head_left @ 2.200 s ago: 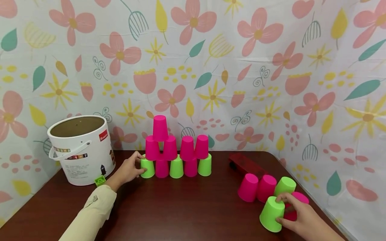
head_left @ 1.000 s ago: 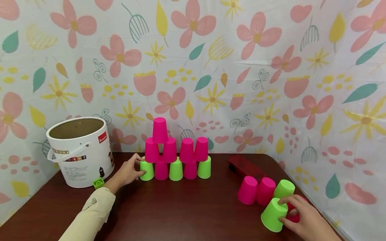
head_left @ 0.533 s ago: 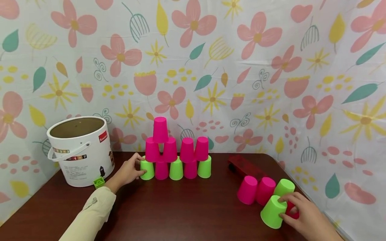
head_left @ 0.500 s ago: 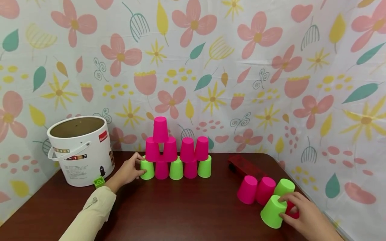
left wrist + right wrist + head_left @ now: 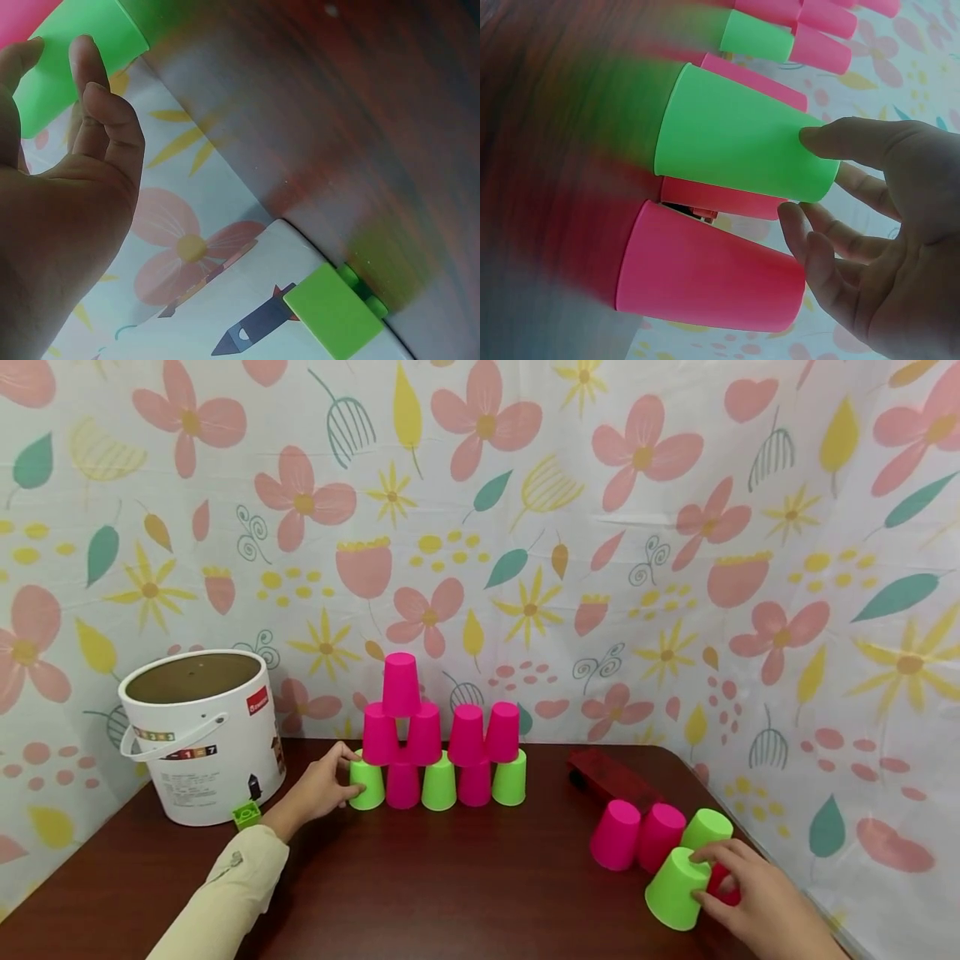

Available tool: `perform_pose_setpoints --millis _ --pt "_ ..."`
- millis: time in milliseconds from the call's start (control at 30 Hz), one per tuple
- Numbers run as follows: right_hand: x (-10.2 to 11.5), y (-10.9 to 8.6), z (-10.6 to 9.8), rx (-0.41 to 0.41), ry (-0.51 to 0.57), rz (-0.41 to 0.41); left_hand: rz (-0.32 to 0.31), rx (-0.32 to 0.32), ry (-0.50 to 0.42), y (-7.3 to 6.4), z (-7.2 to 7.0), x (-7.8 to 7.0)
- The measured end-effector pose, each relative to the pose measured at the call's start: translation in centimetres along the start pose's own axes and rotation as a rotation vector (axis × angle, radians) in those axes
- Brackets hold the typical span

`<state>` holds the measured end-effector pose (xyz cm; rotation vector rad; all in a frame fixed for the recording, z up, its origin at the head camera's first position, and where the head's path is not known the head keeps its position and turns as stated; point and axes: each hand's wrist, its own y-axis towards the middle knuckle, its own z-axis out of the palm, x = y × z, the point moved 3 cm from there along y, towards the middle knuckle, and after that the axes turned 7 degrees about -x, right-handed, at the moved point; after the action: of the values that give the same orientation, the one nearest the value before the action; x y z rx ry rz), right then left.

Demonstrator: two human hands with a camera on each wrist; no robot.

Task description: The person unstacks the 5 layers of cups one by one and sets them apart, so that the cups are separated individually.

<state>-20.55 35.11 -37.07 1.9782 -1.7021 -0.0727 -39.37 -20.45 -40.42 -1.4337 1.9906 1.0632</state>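
Note:
In the head view, a row of upside-down green and pink cups carries a second row of pink cups (image 5: 468, 734), with one more pink cup (image 5: 401, 685) on top at the left. My left hand (image 5: 322, 785) holds the leftmost green cup (image 5: 367, 787) of the bottom row between thumb and fingers. At the right, my right hand (image 5: 761, 893) grips another upside-down green cup (image 5: 673, 893) near its narrow top. The right wrist view shows the thumb on this green cup (image 5: 735, 135) and fingertips at its far side. A pink cup (image 5: 705, 270) stands right beside it.
Two pink cups (image 5: 617, 835), a green cup (image 5: 708, 828) and a partly hidden pink cup cluster around my right hand. Behind them lies a dark red object (image 5: 611, 777). A white bucket (image 5: 202, 760) and a green toy block (image 5: 246, 814) stand at the left.
The green cup in my right hand has shifted slightly away from me, toward the cups behind it. My left hand stays on the leftmost green cup, and the stack is unchanged.

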Motion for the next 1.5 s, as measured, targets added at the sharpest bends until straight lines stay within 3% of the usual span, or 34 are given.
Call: perform_pose_setpoints --millis 367,600,767,900,1033,1300,1500 --pt "1.0 -0.2 -0.5 -0.213 0.038 -0.192 0.013 -0.002 0.005 0.1 -0.3 0.0" --pt "3.4 0.7 -1.1 -0.275 0.124 -0.232 0.015 -0.007 0.000 0.1 -0.6 0.1" --pt "4.9 1.3 -1.2 -0.327 0.063 -0.274 -0.002 -0.011 -0.004 -0.1 -0.7 0.3" --pt "5.9 1.7 -1.7 -0.347 0.036 -0.288 0.005 -0.012 -0.005 0.2 -0.6 0.1" --pt "7.7 2.4 -1.9 -0.315 0.067 -0.287 0.010 -0.006 0.001 0.3 -0.7 0.0" --pt "11.4 4.8 -1.3 -0.297 0.283 -0.363 0.014 -0.015 -0.011 0.2 -0.5 -0.1" --pt "13.6 6.3 -0.1 -0.285 0.353 -0.317 0.003 -0.007 -0.022 0.0 0.1 0.2"
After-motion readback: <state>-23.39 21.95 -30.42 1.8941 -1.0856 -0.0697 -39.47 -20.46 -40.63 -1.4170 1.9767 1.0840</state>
